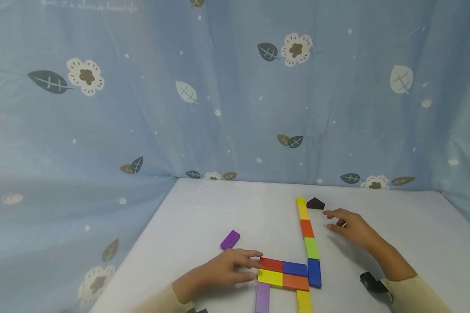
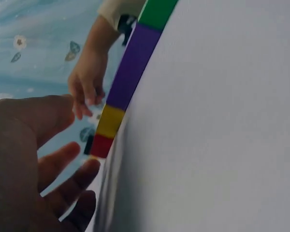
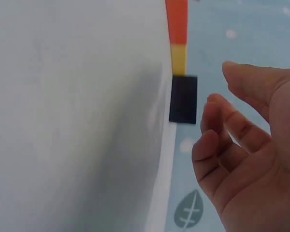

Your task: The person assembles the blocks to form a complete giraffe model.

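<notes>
Flat coloured blocks lie side by side on the white table. A red block (image 1: 271,264), a blue block (image 1: 295,268), a yellow block (image 1: 270,278) and an orange block (image 1: 295,282) form a rectangle. My left hand (image 1: 229,267) is at its left end, fingers extended at the red block's edge; whether they touch it I cannot tell. From the right end a column runs away through a lime green block (image 1: 311,248) to a yellow block (image 1: 302,209). Beside that lies a black five-sided block (image 1: 315,203). My right hand (image 1: 352,227) hovers just right of it, fingers loosely bent, holding nothing.
A loose purple block (image 1: 230,240) lies beyond the left hand. Lilac (image 1: 262,297) and yellow (image 1: 303,301) blocks extend toward the near side. Blue patterned cloth (image 1: 235,95) hangs behind the table (image 1: 203,204). A dark device (image 1: 372,283) sits at the right wrist.
</notes>
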